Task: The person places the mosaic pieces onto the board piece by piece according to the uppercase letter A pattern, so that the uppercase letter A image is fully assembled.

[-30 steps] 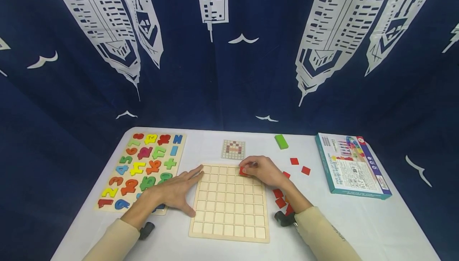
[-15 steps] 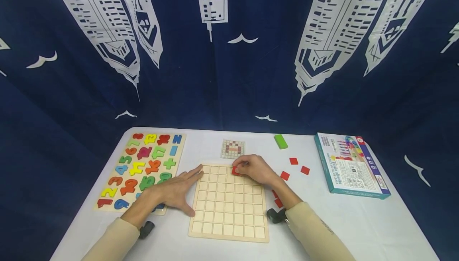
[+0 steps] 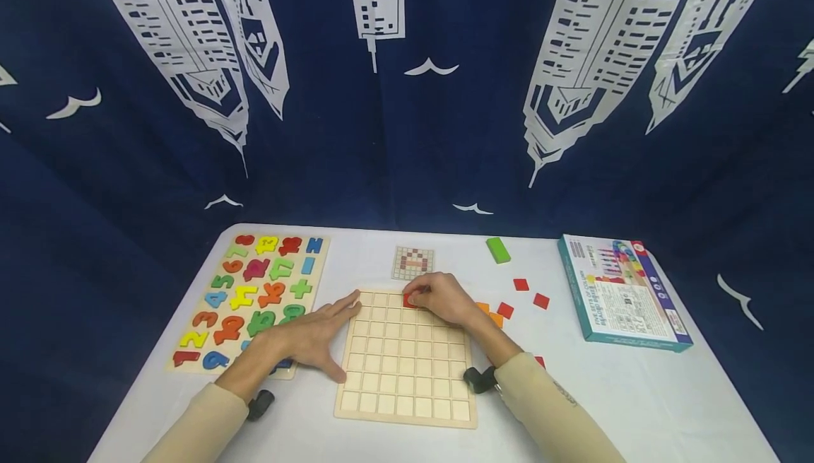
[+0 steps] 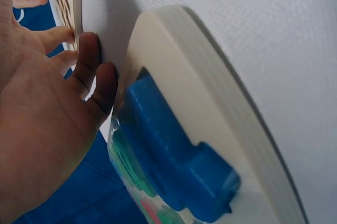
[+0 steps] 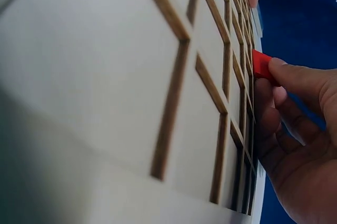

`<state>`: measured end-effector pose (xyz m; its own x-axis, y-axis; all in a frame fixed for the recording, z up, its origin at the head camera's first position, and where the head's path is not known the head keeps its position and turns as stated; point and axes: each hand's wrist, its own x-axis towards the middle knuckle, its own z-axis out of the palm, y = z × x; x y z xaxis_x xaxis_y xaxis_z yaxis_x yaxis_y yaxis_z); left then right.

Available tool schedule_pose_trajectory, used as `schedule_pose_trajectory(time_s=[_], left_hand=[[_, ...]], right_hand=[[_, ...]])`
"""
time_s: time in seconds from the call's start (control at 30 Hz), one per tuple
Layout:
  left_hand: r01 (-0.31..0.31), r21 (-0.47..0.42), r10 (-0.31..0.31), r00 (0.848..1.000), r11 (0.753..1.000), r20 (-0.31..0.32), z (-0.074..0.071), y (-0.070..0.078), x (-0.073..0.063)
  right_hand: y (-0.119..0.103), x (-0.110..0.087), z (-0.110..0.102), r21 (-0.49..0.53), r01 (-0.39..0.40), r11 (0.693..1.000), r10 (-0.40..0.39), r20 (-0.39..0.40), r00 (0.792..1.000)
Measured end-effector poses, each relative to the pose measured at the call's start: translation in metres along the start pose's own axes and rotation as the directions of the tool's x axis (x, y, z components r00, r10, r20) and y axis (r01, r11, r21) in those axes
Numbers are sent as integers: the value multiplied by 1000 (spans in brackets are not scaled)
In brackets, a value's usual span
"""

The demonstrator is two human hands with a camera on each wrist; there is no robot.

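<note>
A wooden grid board [image 3: 389,364] lies on the white table, its visible cells bare. My right hand [image 3: 448,300] pinches a red square tile [image 3: 408,300] between thumb and fingers over the far row of cells. In the right wrist view this red tile [image 5: 262,66] stands tilted at the board's surface, partly covered by the thumb. Spread along the board's left side, my left hand [image 3: 311,339] touches its edge with fingertips and thumb. Just beyond the board is a small pattern card [image 3: 413,263] with a coloured grid picture.
A number puzzle board [image 3: 319,273] with coloured pieces lies left, partly under the left forearm. Several loose red tiles [image 3: 521,284] and orange tiles [image 3: 496,319] lie right, some near the right forearm. Farther off are a green block [image 3: 499,250] and a cardboard box [image 3: 626,297].
My right hand has moved left along the board's far row with the red tile. Orange tiles have come into sight beside the forearm. The left hand has stayed put.
</note>
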<state>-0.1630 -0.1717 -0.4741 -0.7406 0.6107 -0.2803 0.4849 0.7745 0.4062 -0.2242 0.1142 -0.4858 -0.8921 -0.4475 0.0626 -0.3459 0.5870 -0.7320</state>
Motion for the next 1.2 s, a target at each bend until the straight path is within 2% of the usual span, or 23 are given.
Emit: schedule_pose_trajectory(time_s=[0.3,0.7,1.2], left_hand=[[0,12,0,1000,1000,0,2,-1,1],[10,3,-10,1000,1000,4,0,0,-1],[-2,-2,2,1000,1000,-2,1,0,-1]], right_hand=[[0,3,2,-13,-17,1000,17,2,1000],[-3,4,4,-113,-17,994,15,-16,1000],[0,6,7,-130,-29,991,29,-2,1000]])
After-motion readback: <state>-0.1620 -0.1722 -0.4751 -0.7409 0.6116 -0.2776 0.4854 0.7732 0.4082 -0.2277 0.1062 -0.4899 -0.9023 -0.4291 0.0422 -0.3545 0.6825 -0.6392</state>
